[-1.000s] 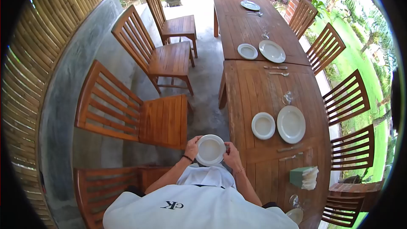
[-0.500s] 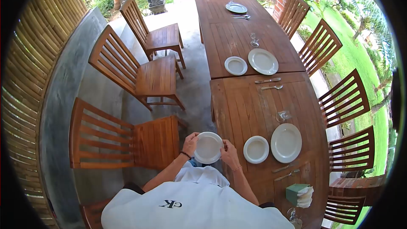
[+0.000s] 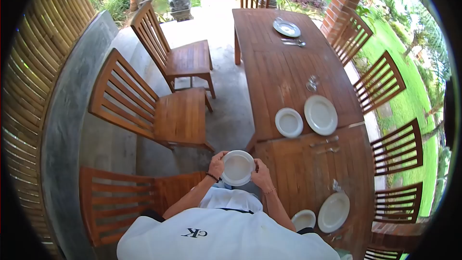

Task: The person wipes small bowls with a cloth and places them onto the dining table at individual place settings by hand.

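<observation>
A small round white plate (image 3: 238, 168) is held in front of my body, between both hands. My left hand (image 3: 217, 164) grips its left rim, with a dark bracelet on the wrist. On the right rim, the fingers of my right hand (image 3: 261, 175) are closed. To the right on the wooden table (image 3: 276, 163) lie a small plate (image 3: 288, 122) and a larger plate (image 3: 320, 115) side by side. Nearer to me are another small plate (image 3: 303, 219) and a large plate (image 3: 333, 212).
Wooden chairs (image 3: 180, 115) line the left side, beside a low grey wall (image 3: 72, 130). More chairs (image 3: 397, 147) stand along the table's right side. A plate (image 3: 287, 28) and cutlery lie at the far end. Glasses (image 3: 312, 83) stand on the table.
The table, its plates and the chairs have shifted down in view as I move forward along the table. Both hands still hold the small plate; the green napkin holder has nearly left the view.
</observation>
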### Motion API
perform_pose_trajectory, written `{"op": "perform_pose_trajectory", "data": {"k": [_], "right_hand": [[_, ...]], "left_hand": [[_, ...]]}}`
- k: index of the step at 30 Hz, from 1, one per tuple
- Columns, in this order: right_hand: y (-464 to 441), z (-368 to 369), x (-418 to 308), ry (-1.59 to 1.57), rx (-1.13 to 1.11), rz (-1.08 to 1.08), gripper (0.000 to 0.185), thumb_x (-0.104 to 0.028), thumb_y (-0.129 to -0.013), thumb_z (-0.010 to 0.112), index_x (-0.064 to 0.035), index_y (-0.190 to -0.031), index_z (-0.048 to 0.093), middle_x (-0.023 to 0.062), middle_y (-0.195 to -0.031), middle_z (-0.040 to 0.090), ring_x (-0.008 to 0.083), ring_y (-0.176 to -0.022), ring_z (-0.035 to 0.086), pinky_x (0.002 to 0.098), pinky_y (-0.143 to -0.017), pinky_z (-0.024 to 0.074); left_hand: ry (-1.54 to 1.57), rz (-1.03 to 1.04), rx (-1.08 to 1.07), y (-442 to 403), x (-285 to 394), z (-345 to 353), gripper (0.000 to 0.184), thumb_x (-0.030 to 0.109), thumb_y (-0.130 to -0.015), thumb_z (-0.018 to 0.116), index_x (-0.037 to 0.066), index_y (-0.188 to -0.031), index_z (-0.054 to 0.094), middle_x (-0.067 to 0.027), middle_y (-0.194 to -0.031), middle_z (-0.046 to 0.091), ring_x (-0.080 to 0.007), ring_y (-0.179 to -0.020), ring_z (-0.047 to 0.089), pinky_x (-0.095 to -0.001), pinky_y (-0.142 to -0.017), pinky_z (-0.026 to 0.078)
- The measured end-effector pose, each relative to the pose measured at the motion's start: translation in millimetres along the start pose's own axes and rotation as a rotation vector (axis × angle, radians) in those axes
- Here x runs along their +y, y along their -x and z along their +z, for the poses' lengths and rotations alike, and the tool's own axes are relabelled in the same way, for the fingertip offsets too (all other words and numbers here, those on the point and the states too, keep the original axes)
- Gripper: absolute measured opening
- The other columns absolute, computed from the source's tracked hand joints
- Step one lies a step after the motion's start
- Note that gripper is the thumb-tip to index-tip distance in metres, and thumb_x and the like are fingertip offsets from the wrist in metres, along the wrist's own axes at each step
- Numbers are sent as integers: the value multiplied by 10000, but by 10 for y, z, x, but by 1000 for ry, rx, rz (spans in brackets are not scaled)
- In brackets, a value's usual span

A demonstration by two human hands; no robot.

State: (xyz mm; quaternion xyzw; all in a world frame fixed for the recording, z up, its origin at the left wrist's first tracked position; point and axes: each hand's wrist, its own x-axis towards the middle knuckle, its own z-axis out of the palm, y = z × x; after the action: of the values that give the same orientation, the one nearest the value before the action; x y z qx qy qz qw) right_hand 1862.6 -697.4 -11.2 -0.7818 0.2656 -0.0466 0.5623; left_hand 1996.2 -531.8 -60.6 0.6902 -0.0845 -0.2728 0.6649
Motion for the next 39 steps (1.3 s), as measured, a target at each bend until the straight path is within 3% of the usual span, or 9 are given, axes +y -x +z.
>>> {"op": "perform_pose_trajectory", "data": {"k": [4,10,13,19,26,28,30,34,39], "right_hand": [[-809,215,-340,95,25,-208,366,42,-761,510,-2,-1120,568,151,-846,644,209,-691,634,334,-640,517],[-1627,394,-772,132,-110,-111,299,-65,-836,579,-9,-1129,565,156,-841,648,226,-663,631,349,-625,510],[-2100,515,-738,150,-143,-147,311,-116,-853,608,-15,-1143,561,159,-840,651,225,-644,633,350,-615,509],[-3242,584,-708,130,-210,-142,325,-62,-844,578,-15,-1165,556,157,-835,645,216,-656,620,343,-616,507],[-4651,294,-1207,29,-121,-140,312,-91,-866,575,-14,-1168,569,145,-831,649,196,-699,617,329,-661,503],[-4917,92,-1540,0,-123,66,318,-210,-890,564,-40,-1159,573,215,-1024,659,348,-948,648,398,-828,496],[-5143,-22,-1599,-56,-79,106,324,-245,-902,562,-36,-1150,576,209,-1017,662,340,-937,650,391,-820,499],[-5524,-199,-1516,-137,37,103,317,-255,-913,558,-32,-1137,581,195,-994,667,316,-920,655,381,-804,504],[-5878,-462,-1366,-183,164,80,297,-228,-908,552,-26,-1124,583,192,-964,666,305,-916,658,376,-798,506]], "left_hand": [[86,-15,63,-579,432,-333,327,-70,-853,398,-5,-1038,660,-33,-917,664,-113,-895,591,-252,-823,479],[226,10,196,-1179,654,-636,246,63,-888,452,-6,-993,664,-26,-890,649,-113,-864,577,-243,-788,458],[120,-64,271,-1511,603,-725,245,118,-893,462,-8,-972,658,-26,-861,636,-117,-836,567,-248,-758,444],[-27,-46,297,-2523,677,-862,239,94,-881,458,-14,-987,643,-69,-860,649,-155,-857,592,-281,-781,457],[-33,-48,200,-4020,1428,-757,292,110,-908,421,-14,-1052,643,-86,-939,665,-172,-924,604,-288,-865,453],[7,3,161,-4428,1583,-699,304,121,-914,417,-21,-1069,637,-87,-965,663,-176,-934,599,-291,-876,449],[256,-136,64,-4879,1636,-668,332,123,-892,410,-31,-1102,616,-89,-1022,646,-184,-976,578,-287,-902,436],[75,-111,-94,-5434,1998,-434,415,65,-767,413,-32,-1125,600,-85,-1041,624,-182,-1012,558,-267,-912,422],[-36,-123,-246,-6049,1983,-159,442,82,-773,401,-32,-1169,560,-81,-1071,606,-177,-1024,554,-288,-943,423]]}}
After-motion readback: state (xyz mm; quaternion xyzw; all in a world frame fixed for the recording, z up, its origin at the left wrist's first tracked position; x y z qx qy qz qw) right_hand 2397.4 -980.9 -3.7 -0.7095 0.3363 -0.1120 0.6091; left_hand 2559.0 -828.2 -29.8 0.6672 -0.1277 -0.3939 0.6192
